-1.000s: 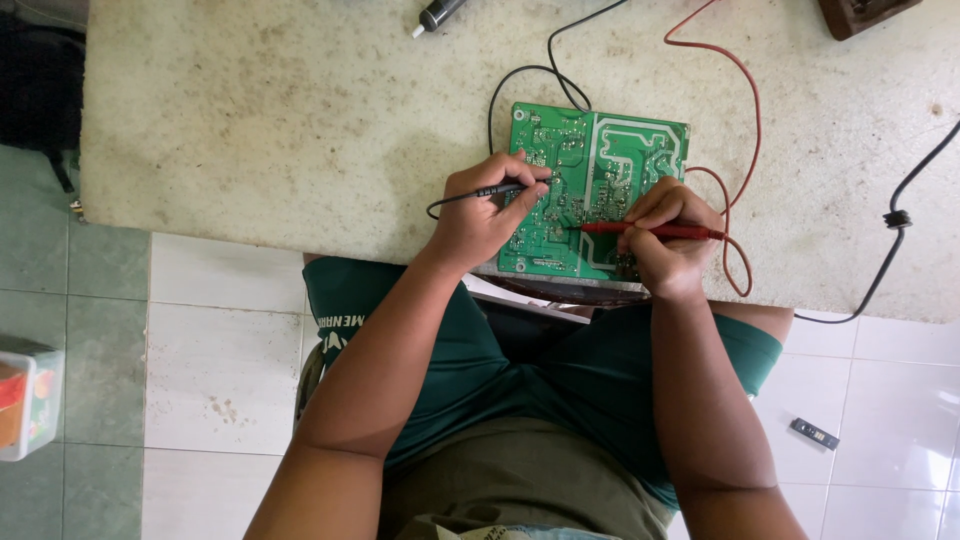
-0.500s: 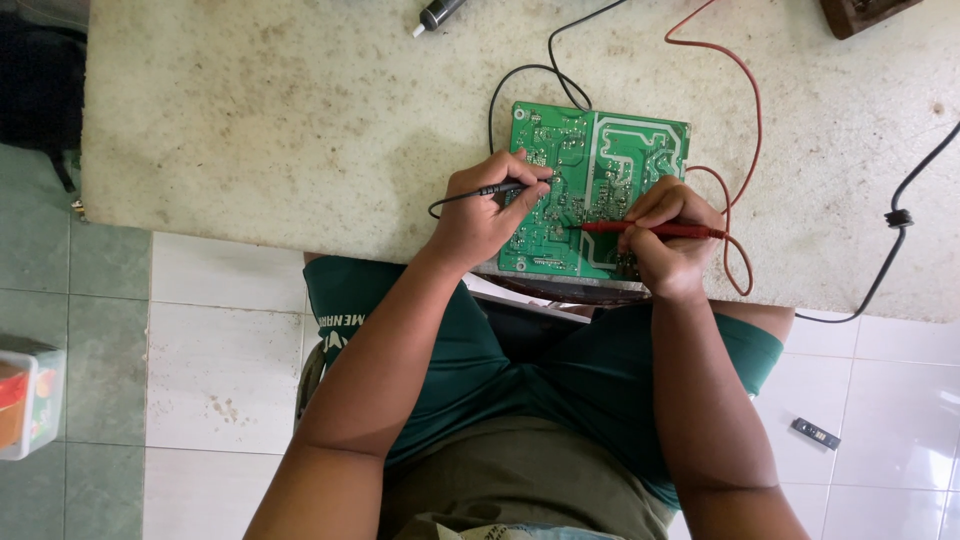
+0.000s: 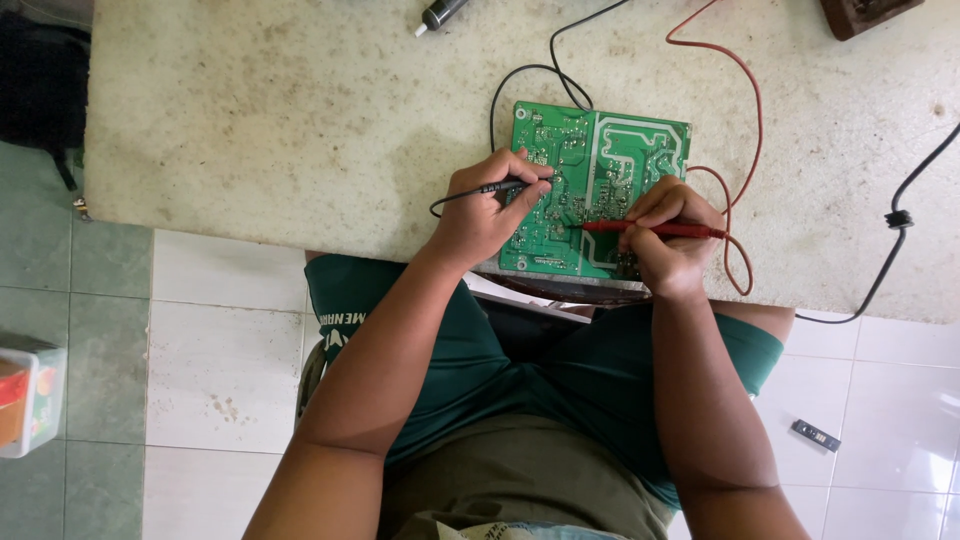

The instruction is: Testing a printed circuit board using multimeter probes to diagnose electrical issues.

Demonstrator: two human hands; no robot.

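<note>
A green circuit board (image 3: pixel 610 150) lies solder side up at the near edge of a worn stone-topped table (image 3: pixel 280 120). My left hand (image 3: pixel 485 210) grips a black test probe (image 3: pixel 500 187) whose tip rests on the board's left part. My right hand (image 3: pixel 670 235) grips a red test probe (image 3: pixel 650 229), its tip touching the board's middle. A black lead (image 3: pixel 520 75) and a red lead (image 3: pixel 740 90) run from the probes up across the table and out of view.
A dark tube-shaped item (image 3: pixel 440 14) lies at the table's far edge, a brown object (image 3: pixel 865 14) at the top right. A black cable (image 3: pixel 900 220) crosses the right side. On the tiled floor sit a small box (image 3: pixel 30 395) at left and a dark stick (image 3: pixel 815 435) at right.
</note>
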